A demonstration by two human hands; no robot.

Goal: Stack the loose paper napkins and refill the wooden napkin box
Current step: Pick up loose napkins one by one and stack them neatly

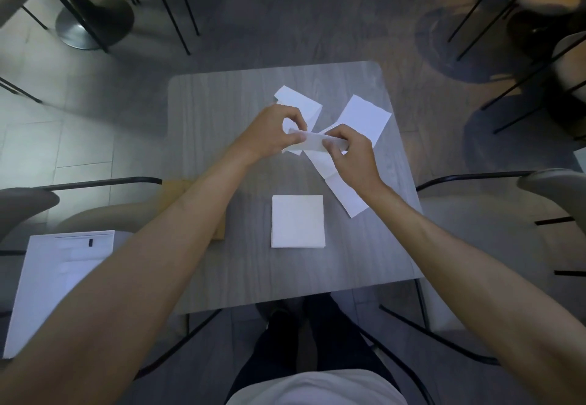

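Both hands hold one white paper napkin (309, 142) above the middle of the grey table (222, 112). My left hand (269, 133) pinches its left end and my right hand (348, 154) grips its right end. A neat square stack of folded napkins (297, 221) lies on the table nearer to me. Loose napkins lie beyond and beside my hands: one at the far centre (301, 103), one at the far right (364, 115), and a long unfolded strip (339, 187) under my right wrist. The wooden napkin box (177, 188) shows at the table's left edge, mostly hidden by my left forearm.
A white box (57, 284) rests on the chair at my left. Chairs with black metal frames (475, 177) stand on both sides of the table and beyond it. A round table base (92, 27) sits on the floor at far left.
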